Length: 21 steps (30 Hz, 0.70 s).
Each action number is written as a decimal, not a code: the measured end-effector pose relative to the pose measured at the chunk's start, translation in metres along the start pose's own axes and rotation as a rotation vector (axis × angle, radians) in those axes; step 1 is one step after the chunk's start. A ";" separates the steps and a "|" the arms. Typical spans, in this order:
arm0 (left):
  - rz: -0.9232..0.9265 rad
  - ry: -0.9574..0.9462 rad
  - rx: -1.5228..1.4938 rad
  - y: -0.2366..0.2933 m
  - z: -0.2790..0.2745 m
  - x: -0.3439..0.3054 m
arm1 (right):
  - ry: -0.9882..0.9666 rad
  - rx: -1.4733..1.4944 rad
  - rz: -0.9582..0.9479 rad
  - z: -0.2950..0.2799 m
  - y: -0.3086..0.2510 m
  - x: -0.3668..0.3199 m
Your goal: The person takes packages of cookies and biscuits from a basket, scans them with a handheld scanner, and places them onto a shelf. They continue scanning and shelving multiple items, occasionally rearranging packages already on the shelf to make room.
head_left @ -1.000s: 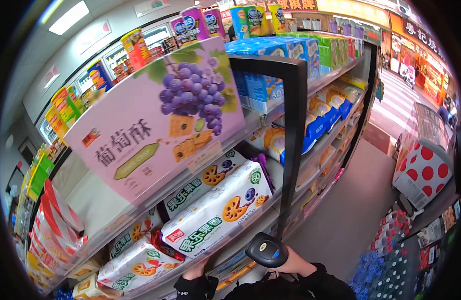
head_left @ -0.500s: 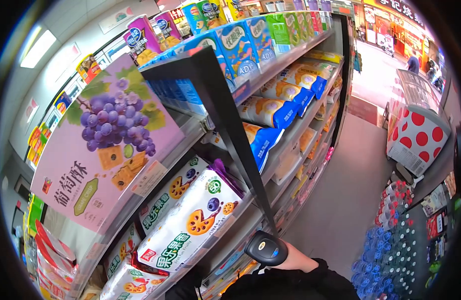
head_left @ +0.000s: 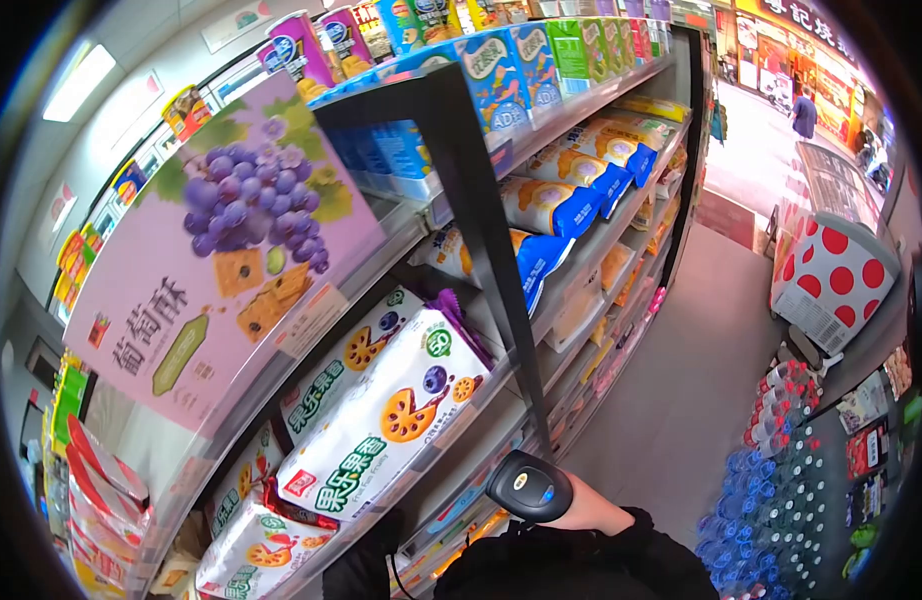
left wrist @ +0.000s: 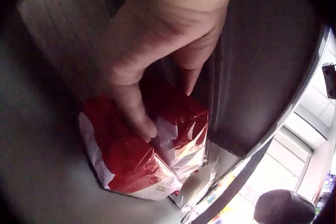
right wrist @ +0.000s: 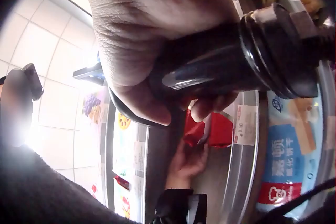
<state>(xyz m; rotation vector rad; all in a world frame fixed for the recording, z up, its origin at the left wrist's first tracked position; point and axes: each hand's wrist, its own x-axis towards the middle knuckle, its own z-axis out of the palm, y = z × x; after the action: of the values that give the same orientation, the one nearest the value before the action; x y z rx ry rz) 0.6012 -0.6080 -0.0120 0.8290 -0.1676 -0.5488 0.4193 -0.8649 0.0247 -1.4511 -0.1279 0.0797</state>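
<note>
My right hand (right wrist: 157, 14) grips the black handle of a barcode scanner (right wrist: 210, 64), fingers wrapped round it. In the head view the scanner's rounded head (head_left: 529, 490) shows beside the shelf's black upright. My left hand (left wrist: 168, 40) is inside a lower shelf, holding a red and white shiny wrapped package (left wrist: 131, 163) between thumb and fingers. Seen from the right wrist, the left hand (right wrist: 186, 163) is at the end of this red package (right wrist: 219, 132). In the head view the left hand is hidden below the shelf edge.
White biscuit packs (head_left: 391, 420) fill the shelf above, below a pink grape-crisp box (head_left: 231, 250). A black shelf frame (head_left: 471, 200) rises close before me. On the right, bottles (head_left: 771, 510) and a red-dotted box (head_left: 831, 280) stand along the aisle floor (head_left: 671, 390).
My left hand has passed out of the head view, under the biscuit shelf. The shelves have shifted left in view and come nearer. The right hand keeps holding the scanner in nearly the same place.
</note>
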 end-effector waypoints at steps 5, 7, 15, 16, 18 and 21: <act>0.078 -0.007 -0.017 -0.003 0.008 -0.018 | -0.003 -0.064 -0.003 0.011 -0.010 -0.016; 0.126 -0.002 -0.026 -0.003 0.010 -0.029 | -0.009 -0.076 -0.017 0.017 -0.010 -0.026; 0.069 0.278 0.229 -0.004 0.044 -0.106 | 0.117 -0.144 0.056 0.049 -0.015 -0.078; 0.068 0.245 0.238 -0.005 0.046 -0.118 | 0.138 -0.166 0.056 0.053 -0.014 -0.086; 0.067 0.204 0.284 0.000 0.056 -0.144 | 0.153 -0.240 0.071 0.063 -0.018 -0.098; 0.062 0.159 0.234 0.001 0.049 -0.180 | 0.175 -0.272 0.089 0.079 -0.008 -0.118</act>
<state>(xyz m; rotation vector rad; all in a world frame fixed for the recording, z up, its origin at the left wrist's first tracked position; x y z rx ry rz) 0.4319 -0.5453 0.0334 1.0873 -0.1128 -0.4072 0.2918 -0.8040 0.0369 -1.7275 0.0719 0.0070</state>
